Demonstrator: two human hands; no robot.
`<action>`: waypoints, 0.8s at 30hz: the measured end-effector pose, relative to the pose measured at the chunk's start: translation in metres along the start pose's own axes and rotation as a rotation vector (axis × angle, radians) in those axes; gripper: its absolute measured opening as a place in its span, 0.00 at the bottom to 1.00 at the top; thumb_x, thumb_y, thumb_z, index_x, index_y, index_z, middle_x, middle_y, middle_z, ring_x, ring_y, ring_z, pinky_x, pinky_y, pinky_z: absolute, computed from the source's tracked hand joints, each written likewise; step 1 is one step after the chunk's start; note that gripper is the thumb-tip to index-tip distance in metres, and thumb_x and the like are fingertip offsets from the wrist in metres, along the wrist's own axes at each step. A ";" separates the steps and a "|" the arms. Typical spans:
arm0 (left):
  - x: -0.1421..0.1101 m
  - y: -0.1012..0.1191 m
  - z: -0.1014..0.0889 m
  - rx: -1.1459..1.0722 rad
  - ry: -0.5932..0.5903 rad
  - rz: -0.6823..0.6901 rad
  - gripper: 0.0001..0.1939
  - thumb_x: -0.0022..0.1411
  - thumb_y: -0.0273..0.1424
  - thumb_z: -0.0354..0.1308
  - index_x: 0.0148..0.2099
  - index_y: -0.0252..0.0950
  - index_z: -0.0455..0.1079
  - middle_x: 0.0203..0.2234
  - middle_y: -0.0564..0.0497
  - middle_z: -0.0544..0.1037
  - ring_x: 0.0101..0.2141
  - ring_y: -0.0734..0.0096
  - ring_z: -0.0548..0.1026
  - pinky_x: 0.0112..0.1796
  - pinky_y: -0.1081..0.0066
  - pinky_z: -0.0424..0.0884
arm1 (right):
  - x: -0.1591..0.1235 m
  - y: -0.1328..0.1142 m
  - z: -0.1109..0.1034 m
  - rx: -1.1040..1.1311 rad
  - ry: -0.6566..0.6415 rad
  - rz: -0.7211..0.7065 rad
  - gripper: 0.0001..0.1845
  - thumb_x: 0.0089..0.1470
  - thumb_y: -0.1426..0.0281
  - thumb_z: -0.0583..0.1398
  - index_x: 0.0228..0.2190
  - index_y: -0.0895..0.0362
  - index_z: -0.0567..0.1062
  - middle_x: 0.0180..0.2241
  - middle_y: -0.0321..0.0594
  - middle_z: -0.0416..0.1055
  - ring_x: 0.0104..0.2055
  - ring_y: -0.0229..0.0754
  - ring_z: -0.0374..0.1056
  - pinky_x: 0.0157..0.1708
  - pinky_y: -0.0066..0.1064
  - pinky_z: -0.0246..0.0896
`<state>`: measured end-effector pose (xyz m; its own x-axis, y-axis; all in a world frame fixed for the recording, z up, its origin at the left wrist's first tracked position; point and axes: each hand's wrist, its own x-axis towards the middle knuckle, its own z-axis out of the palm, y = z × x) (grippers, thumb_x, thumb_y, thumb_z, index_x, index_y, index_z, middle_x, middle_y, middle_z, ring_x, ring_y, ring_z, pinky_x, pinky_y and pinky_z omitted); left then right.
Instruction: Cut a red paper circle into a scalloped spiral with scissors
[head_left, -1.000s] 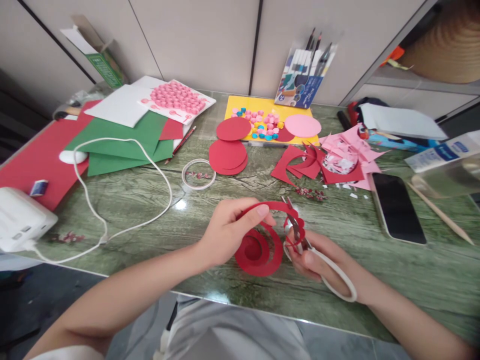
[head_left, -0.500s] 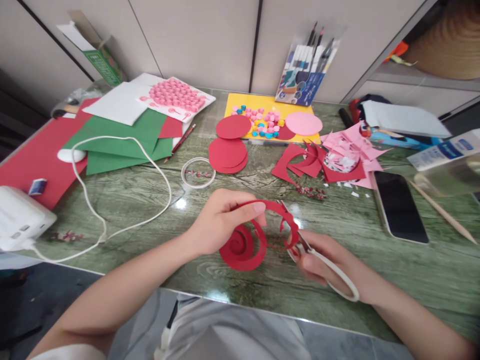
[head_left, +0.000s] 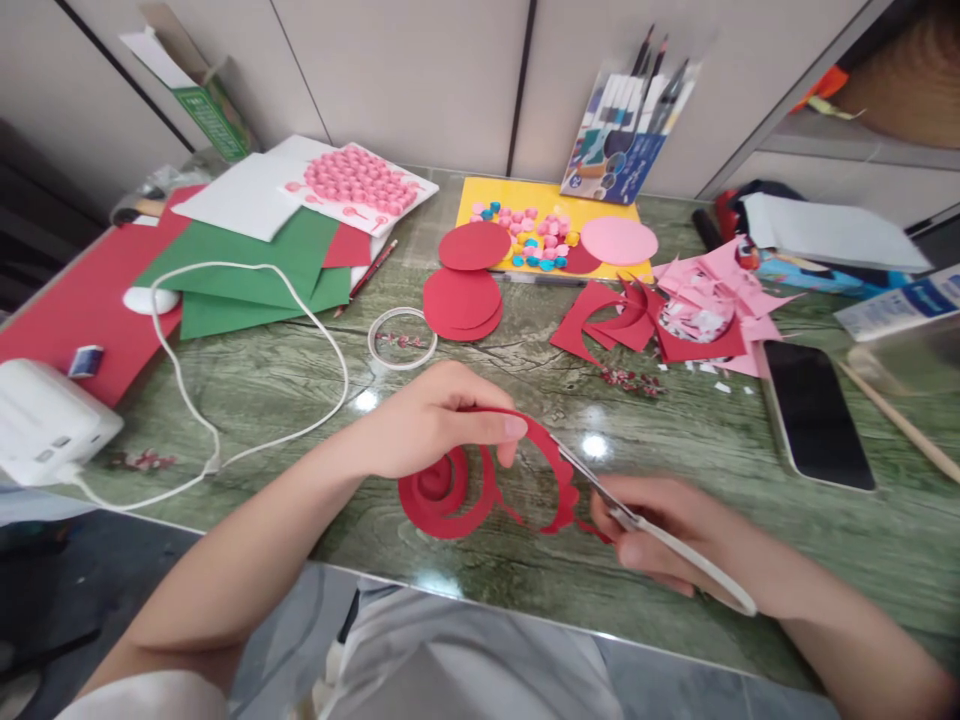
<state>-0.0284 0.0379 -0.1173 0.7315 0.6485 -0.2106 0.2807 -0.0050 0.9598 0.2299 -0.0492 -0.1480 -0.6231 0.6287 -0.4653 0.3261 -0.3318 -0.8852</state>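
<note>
My left hand pinches a red paper spiral between thumb and fingers. The coil hangs below that hand, and a strip with a wavy edge curves off to the right. White-handled scissors are gripped in my right hand. Their blades point up and left and meet the strip's outer edge. A thin red sliver dangles close to my right fingers. Behind the hands lie red paper circles and a roll of tape.
Red paper scraps, pink scraps and a phone lie on the right. At left are green sheets, a white cable and a charger. A yellow sheet bears small beads.
The scissors have shifted right and down, with their blades now reaching along the strip. The spiral's coil has swung left beneath my left hand. The view has tilted slightly.
</note>
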 end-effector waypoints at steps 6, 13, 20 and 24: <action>-0.001 0.002 -0.007 0.082 -0.180 0.011 0.17 0.64 0.32 0.55 0.25 0.32 0.75 0.17 0.53 0.72 0.20 0.78 0.65 0.22 0.78 0.59 | -0.004 -0.003 -0.003 -0.165 -0.069 -0.009 0.27 0.57 0.44 0.57 0.23 0.54 0.63 0.16 0.26 0.52 0.17 0.32 0.48 0.15 0.25 0.38; 0.000 0.001 -0.008 0.126 -0.332 0.029 0.17 0.64 0.31 0.55 0.24 0.32 0.74 0.15 0.55 0.67 0.18 0.80 0.61 0.21 0.77 0.57 | -0.003 0.007 -0.005 -0.266 -0.132 -0.040 0.27 0.56 0.46 0.59 0.22 0.55 0.63 0.16 0.25 0.51 0.17 0.31 0.48 0.16 0.25 0.38; -0.001 0.001 -0.006 0.150 -0.420 -0.004 0.16 0.64 0.29 0.55 0.23 0.33 0.72 0.13 0.56 0.63 0.17 0.80 0.57 0.19 0.76 0.54 | -0.005 0.009 -0.006 -0.404 -0.171 -0.045 0.18 0.59 0.56 0.62 0.25 0.55 0.69 0.20 0.29 0.62 0.22 0.36 0.59 0.21 0.25 0.48; 0.000 0.001 -0.005 0.163 -0.466 -0.020 0.16 0.63 0.28 0.54 0.23 0.32 0.71 0.14 0.56 0.64 0.17 0.80 0.58 0.20 0.77 0.55 | -0.007 0.010 -0.005 -0.447 -0.194 -0.024 0.19 0.58 0.56 0.63 0.25 0.56 0.69 0.20 0.29 0.62 0.23 0.36 0.60 0.22 0.25 0.48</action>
<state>-0.0312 0.0419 -0.1156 0.9147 0.2400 -0.3252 0.3640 -0.1392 0.9209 0.2403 -0.0533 -0.1534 -0.7416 0.4754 -0.4733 0.5566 0.0422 -0.8297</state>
